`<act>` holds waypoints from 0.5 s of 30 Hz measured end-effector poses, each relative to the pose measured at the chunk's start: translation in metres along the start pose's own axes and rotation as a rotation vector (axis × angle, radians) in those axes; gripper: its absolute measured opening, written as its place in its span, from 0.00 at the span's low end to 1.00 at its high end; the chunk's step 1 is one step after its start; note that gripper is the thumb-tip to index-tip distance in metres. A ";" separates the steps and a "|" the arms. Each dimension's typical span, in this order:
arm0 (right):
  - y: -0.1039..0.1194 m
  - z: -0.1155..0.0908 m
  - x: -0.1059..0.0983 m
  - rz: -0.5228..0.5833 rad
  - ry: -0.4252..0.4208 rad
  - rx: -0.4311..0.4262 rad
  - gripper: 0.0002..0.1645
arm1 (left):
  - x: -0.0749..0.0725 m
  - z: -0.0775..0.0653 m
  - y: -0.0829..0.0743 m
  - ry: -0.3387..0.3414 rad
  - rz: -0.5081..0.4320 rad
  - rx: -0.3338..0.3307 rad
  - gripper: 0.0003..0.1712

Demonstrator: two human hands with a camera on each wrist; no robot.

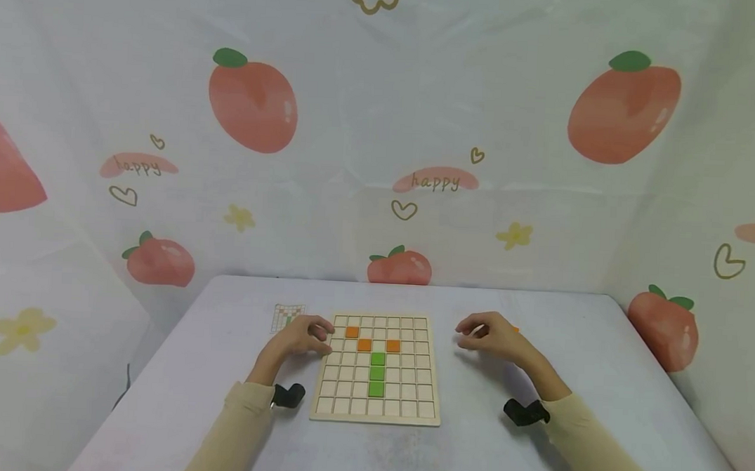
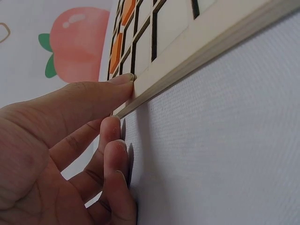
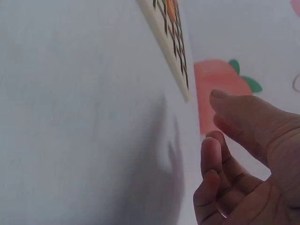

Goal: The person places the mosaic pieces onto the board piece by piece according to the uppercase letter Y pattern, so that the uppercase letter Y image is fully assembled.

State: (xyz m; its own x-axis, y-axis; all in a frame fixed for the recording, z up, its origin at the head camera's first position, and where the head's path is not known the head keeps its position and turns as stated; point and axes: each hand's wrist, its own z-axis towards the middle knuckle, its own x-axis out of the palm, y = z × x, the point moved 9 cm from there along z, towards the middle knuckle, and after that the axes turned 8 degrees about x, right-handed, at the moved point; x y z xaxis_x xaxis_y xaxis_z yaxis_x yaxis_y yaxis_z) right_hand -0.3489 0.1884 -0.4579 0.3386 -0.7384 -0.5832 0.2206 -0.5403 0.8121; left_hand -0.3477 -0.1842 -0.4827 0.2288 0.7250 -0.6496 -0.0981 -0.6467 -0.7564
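A square wooden grid board (image 1: 376,419) lies on the table, with three orange tiles, one of them an upper-left tile (image 1: 352,332), and a column of three green tiles, including a middle one (image 1: 378,373). My left hand (image 1: 300,335) holds the board's left edge. In the left wrist view its thumb (image 2: 110,91) lies on the rim while the other fingers curl beside the edge. Off the board's right side, my right hand (image 1: 490,335) hovers over the table with loosely bent fingers and nothing between them. Just behind it peeks a small orange piece (image 1: 516,329), mostly hidden.
A small card (image 1: 281,318) printed with a coloured grid lies beyond the left hand, partly covered by it. The white table (image 1: 399,461) meets a fruit-patterned cloth (image 1: 517,220) at its back and sides. Black bands sit on both wrists.
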 end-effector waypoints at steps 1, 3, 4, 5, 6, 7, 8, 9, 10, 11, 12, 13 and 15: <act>-0.003 -0.003 -0.004 -0.004 -0.004 0.012 0.14 | 0.000 0.000 0.000 0.002 0.003 0.002 0.22; -0.009 -0.009 -0.012 -0.007 -0.011 0.029 0.14 | 0.001 0.001 0.000 0.002 0.008 0.002 0.22; -0.012 -0.012 -0.015 -0.008 -0.014 0.032 0.14 | 0.001 0.001 0.000 0.002 0.009 0.003 0.22; -0.014 -0.014 -0.019 -0.012 -0.020 0.035 0.14 | 0.000 0.001 0.000 0.002 0.009 0.003 0.22; -0.016 -0.016 -0.022 -0.013 -0.025 0.037 0.14 | 0.000 0.001 0.000 0.001 0.008 0.001 0.22; -0.018 -0.018 -0.026 -0.013 -0.031 0.037 0.14 | 0.000 0.000 0.000 0.000 0.008 -0.001 0.21; -0.020 -0.020 -0.029 -0.012 -0.034 0.035 0.14 | 0.000 0.000 0.000 -0.001 0.007 0.000 0.21; -0.022 -0.021 -0.032 -0.014 -0.041 0.034 0.14 | 0.000 0.000 0.000 -0.001 0.007 0.002 0.21; -0.023 -0.022 -0.034 -0.018 -0.046 0.031 0.14 | 0.000 0.000 0.000 0.000 0.009 0.004 0.21; -0.025 -0.023 -0.037 -0.020 -0.050 0.031 0.14 | 0.000 0.000 0.000 0.000 0.008 0.005 0.21; -0.027 -0.024 -0.039 -0.018 -0.051 0.032 0.14 | 0.000 0.000 0.000 0.000 0.009 0.006 0.21; -0.028 -0.024 -0.042 -0.017 -0.053 0.033 0.15 | 0.000 0.000 0.000 0.000 0.009 0.009 0.21; -0.031 -0.025 -0.046 -0.022 -0.060 0.037 0.15 | 0.000 0.000 0.000 0.000 0.010 0.010 0.21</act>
State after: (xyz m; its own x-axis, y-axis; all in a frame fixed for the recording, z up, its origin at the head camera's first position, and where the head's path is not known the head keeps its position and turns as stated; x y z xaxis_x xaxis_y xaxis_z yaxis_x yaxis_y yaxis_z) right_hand -0.3487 0.2490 -0.4551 0.2781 -0.7488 -0.6016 0.1930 -0.5700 0.7987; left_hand -0.3477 -0.1838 -0.4826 0.2281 0.7184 -0.6571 -0.1106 -0.6515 -0.7506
